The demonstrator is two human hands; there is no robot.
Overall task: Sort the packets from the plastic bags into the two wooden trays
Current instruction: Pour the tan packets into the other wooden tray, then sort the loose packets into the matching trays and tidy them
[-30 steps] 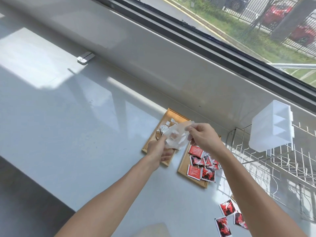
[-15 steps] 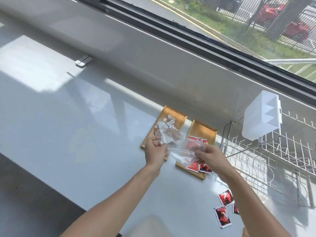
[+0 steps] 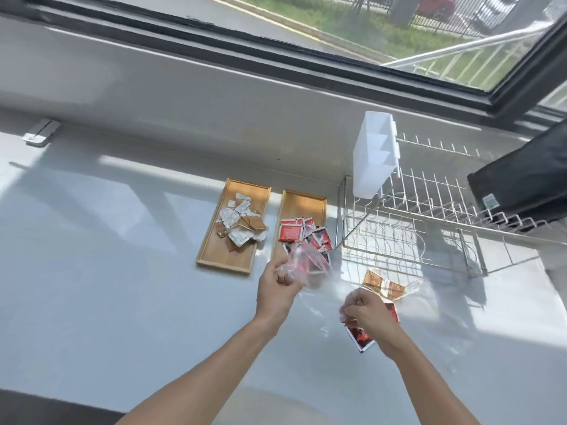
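Both hands have drawn the clear plastic bag (image 3: 310,271) back from over the right wooden tray (image 3: 303,200), left hand (image 3: 276,286) and right hand (image 3: 365,311) fingers pinching its ends, so the slack film could spill any remaining packets onto the bench (image 3: 122,286).

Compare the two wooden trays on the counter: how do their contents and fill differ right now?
The left tray holds white and brown packets heaped in its middle; the right tray holds red packets. The left tray is in full view, while the right tray's near end is covered by the clear plastic bag both hands hold. Both are shallow rectangular wooden trays lying side by side, with their far ends bare.
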